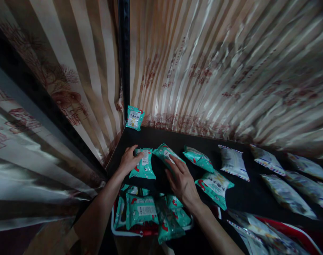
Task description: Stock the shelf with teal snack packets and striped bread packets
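On the black shelf, my left hand (130, 160) grips the left edge of a teal snack bag (146, 170) that lies flat, its thumb across the printed face. My right hand (183, 180) is closed over a second teal snack bag (163, 151), which is tilted. The fingers of this hand lie on the bag's upper side and its thumb is partly hidden. Below both hands is a basket with a white rim (128, 233), holding several teal snack bags (142, 209).
Another teal bag (134, 118) leans in the back corner by a dark post (124, 53). To the right lie two teal bags (198, 158) and several clear-and-white bags (233, 161). A red basket (291, 226) of bags stands front right. Striped curtains (177, 71) hang behind and left.
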Demonstrator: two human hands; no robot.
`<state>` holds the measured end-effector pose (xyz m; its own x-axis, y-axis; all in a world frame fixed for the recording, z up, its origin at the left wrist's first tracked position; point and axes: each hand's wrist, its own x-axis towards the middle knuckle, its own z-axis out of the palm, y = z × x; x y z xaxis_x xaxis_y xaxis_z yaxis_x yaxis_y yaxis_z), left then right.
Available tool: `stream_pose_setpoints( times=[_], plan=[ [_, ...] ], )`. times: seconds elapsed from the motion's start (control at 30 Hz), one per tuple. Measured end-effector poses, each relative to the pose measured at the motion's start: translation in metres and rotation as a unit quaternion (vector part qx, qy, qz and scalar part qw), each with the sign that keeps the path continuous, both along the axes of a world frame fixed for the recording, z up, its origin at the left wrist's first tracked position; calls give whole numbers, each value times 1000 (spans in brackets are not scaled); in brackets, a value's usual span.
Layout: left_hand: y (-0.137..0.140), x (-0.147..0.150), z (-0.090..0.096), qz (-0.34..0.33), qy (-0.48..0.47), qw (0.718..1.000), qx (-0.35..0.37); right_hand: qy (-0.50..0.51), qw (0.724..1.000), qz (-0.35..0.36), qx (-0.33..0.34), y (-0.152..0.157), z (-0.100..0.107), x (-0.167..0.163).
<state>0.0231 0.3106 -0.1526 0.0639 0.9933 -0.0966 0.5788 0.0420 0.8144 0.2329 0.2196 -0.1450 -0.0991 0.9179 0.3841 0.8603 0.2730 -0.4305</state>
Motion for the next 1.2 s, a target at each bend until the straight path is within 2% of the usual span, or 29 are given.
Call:
stream_pose_setpoints(
  times=[0.1, 0.17, 0.33, 0.43, 0.5, 0.57, 0.63, 0.7, 0.8, 0.9, 1.03, 1.2],
  plan=[
    [2, -4, -1, 42, -90, 994, 37, 79, 994, 53, -57, 2, -2, -22],
    [2, -8, -1, 53, -130, 989, 41, 71, 994, 73, -44, 8, -5, -32],
    [2, -13, 0, -15, -225, 974, -21, -4, 988, 155, -6, 32, -5, -36],
    [4, -15, 1, -3, -357, 932, -60, 22, 986, 163, 4, 47, -1, -33],
    [6, -15, 2, 27, -456, 887, -71, 55, 990, 127, 11, 57, 0, -34],
    [10, -14, 2, 47, -498, 864, -56, 89, 993, 79, 7, 68, 0, -38],
    [13, -11, 0, 50, -467, 883, -22, 114, 993, 26, -27, 80, 0, -45],
    [16, -8, -3, 59, -390, 919, 6, 139, 987, -9, -80, 92, 1, -52],
    [22, -4, -9, 109, -302, 947, 7, 174, 975, -5, -138, 108, 3, -59],
    [30, -3, -16, 151, -284, 947, -3, 191, 966, 22, -174, 120, 3, -64],
    [45, -4, -27, 183, -269, 945, 35, 213, 955, 56, -199, 133, -3, -69],
    [56, 3, -32, 213, -249, 943, 66, 177, 963, -3, -202, 157, -11, -78]
  ],
)
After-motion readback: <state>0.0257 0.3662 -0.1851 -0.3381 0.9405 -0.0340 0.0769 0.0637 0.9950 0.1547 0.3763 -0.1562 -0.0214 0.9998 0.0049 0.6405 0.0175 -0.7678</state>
